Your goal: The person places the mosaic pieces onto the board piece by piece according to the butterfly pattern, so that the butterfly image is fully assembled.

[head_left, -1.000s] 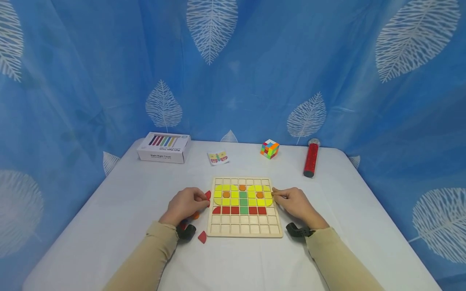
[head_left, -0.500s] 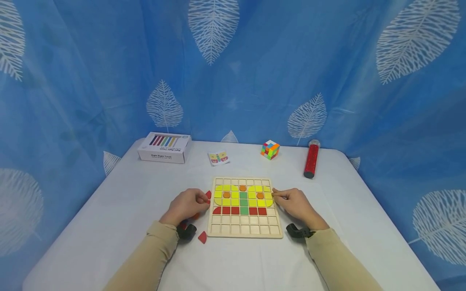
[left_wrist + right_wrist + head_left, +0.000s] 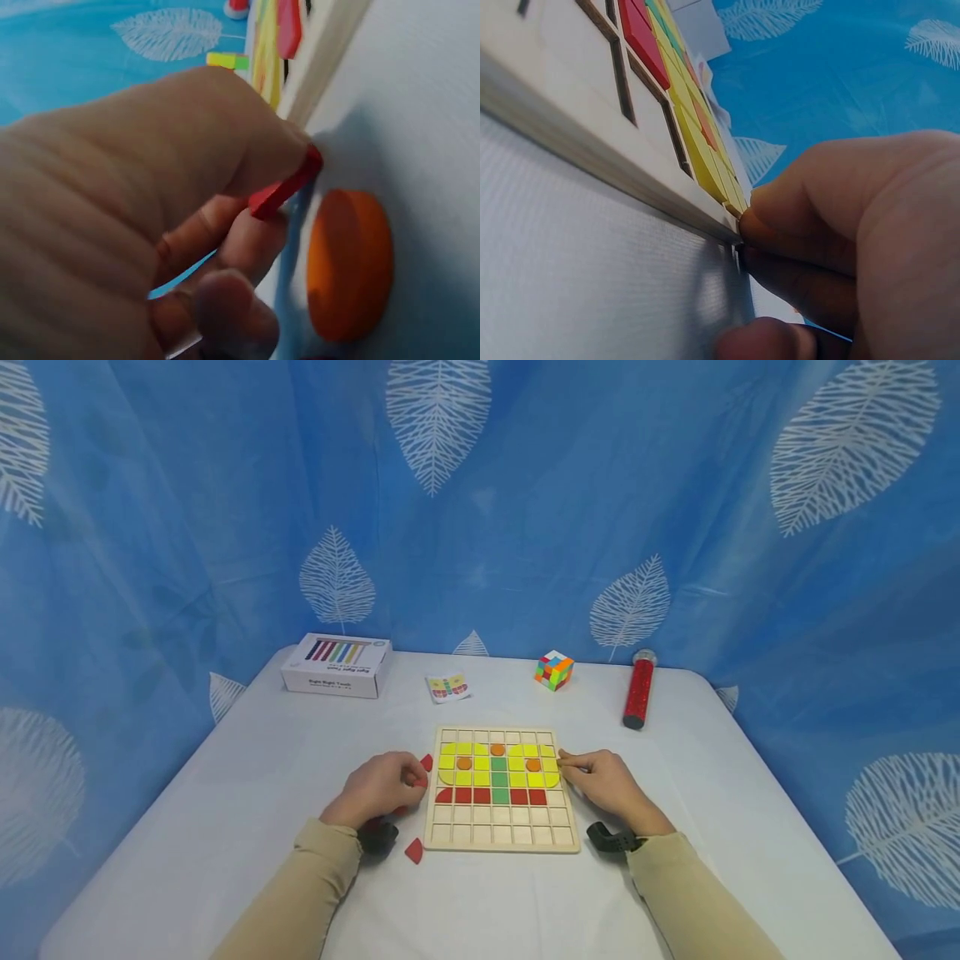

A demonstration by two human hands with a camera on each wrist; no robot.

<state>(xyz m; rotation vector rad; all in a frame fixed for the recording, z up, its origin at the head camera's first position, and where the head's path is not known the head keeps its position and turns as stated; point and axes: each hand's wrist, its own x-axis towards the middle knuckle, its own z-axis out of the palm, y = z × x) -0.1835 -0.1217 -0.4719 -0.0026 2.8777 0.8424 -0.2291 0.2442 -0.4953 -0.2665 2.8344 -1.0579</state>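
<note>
In the head view, a wooden grid board (image 3: 501, 835) lies mid-table, with yellow, green, red and orange pieces set in its upper and middle squares. My left hand (image 3: 379, 789) is beside its left edge. Between that hand's thumb and finger, a small red piece (image 3: 289, 186) is pinched; the left wrist view shows it close over the table, its full outline partly covered. An orange round piece (image 3: 350, 266) lies just beyond the fingers. My right hand (image 3: 606, 785) grips the board's right edge, thumb above and fingers at the side.
Loose red pieces, one a wedge (image 3: 414, 851), lie left of the board. Farther back are a white box (image 3: 333, 681), a butterfly picture card (image 3: 448, 687), a puzzle cube (image 3: 554, 671) and a red glittery tube (image 3: 639, 693). A blue leaf-patterned curtain (image 3: 517, 527) hangs behind the table.
My left hand has drawn slightly left, away from the board's edge, with the red piece in its fingers. The right hand stays at the board's right edge, and the set pieces look the same.
</note>
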